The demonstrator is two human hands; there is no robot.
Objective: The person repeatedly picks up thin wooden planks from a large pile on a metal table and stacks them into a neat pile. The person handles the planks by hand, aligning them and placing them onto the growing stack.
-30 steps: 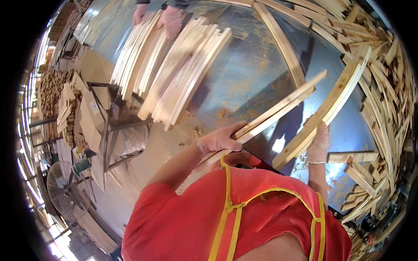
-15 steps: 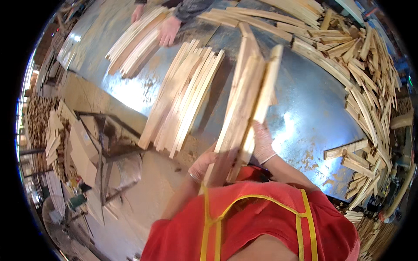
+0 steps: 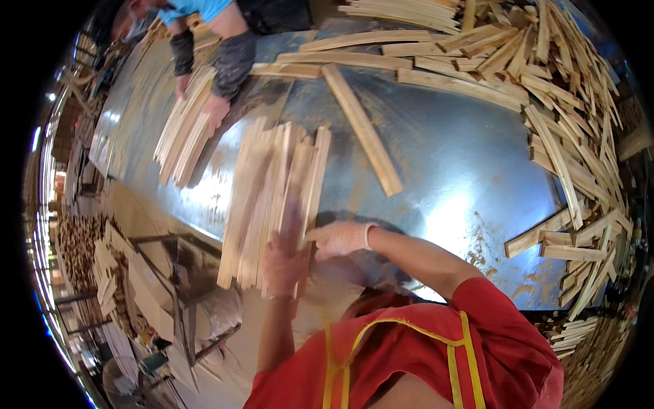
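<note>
A bundle of pale wooden strips lies side by side on the metal-topped table, near ends toward me. My left hand, gloved and slightly blurred, is closed around strips at the bundle's near end. My right hand, also gloved, has its fingers closed at the near end of the rightmost strip. Motion smears the strips between my hands, so which ones each hand holds is hard to separate. A single loose wooden strip lies slanted on the table, apart from the bundle.
Across the table a co-worker's hands rest on another bundle of strips. A heap of loose strips covers the far and right sides. Below the table's left edge stands a dark metal frame with boards. The metal tabletop carries sawdust.
My hands have moved left with the strips I was holding upright, which are now down at the bundle's right side. The loose slanted strip is now uncovered. The co-worker's body shows more.
</note>
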